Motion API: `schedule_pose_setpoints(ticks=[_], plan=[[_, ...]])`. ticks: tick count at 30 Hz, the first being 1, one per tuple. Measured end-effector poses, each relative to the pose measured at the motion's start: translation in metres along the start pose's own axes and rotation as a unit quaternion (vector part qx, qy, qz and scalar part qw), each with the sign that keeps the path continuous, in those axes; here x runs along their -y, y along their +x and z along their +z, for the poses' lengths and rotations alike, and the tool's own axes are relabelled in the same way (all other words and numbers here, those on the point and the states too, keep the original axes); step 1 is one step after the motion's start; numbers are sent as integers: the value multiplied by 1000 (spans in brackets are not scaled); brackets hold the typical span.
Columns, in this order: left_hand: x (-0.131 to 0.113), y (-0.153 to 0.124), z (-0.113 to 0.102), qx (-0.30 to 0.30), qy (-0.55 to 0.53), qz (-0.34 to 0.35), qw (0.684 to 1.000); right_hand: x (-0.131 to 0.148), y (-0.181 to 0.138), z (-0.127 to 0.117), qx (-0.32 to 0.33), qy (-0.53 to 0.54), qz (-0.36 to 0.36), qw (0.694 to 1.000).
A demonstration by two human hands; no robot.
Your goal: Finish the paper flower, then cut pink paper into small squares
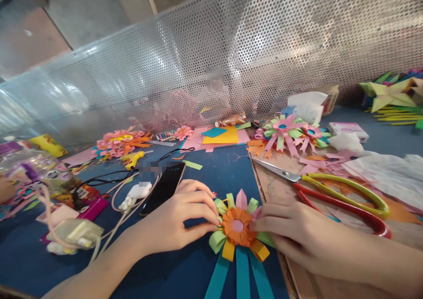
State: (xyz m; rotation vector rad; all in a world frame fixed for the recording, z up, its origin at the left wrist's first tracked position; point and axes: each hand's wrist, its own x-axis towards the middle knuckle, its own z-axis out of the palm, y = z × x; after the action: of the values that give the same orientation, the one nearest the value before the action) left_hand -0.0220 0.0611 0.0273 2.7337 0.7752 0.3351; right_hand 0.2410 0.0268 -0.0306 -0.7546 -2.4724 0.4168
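Note:
A paper flower (pixel 238 227) lies on the blue tabletop in front of me, with an orange pleated middle, a pink centre, green and yellow looped petals and blue strips trailing toward me. My left hand (pixel 193 213) pinches its left side, thumb and fingers at a green petal. On the opposite edge my right hand (pixel 291 233) has its fingers closed, partly covering the petals there. Beyond the right hand lie large scissors (pixel 340 197) with one red and one yellow handle, blades slightly apart. A black phone (pixel 165 186) rests just past my left hand.
Cables and a white power adapter (pixel 74 234) spread over the left side near a drink bottle (pixel 49 175). A yellow glue gun (pixel 134 159) lies farther back. Pink paper flowers (pixel 286 129), coloured sheets (pixel 221 136) and tissues line the back, before a perforated metal screen (pixel 198 57).

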Motion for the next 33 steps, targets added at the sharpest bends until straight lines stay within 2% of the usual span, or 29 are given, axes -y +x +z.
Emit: schedule_pose_setpoints(ticks=[14,18,20,24,27,33], plan=[[-5,1,1,7,-4,-3,1000,1,-1,0,5,-4,8,1000],[-5,-1,0,-14,-8,-13,1000,1,0,-1,4,1,3,1000],[-4,-2,0,-46,-4,-38,998,0,-1,0,3,4,2,1000],[-2,-2,4,-92,6,-137,986,-1,-1,0,-3,4,-3,1000],[-3,0,8,-76,-3,-167,983,0,-1,0,3,-5,0,1000],[-7,3,10,-52,-47,-162,984,1,0,0,2,-3,3,1000]])
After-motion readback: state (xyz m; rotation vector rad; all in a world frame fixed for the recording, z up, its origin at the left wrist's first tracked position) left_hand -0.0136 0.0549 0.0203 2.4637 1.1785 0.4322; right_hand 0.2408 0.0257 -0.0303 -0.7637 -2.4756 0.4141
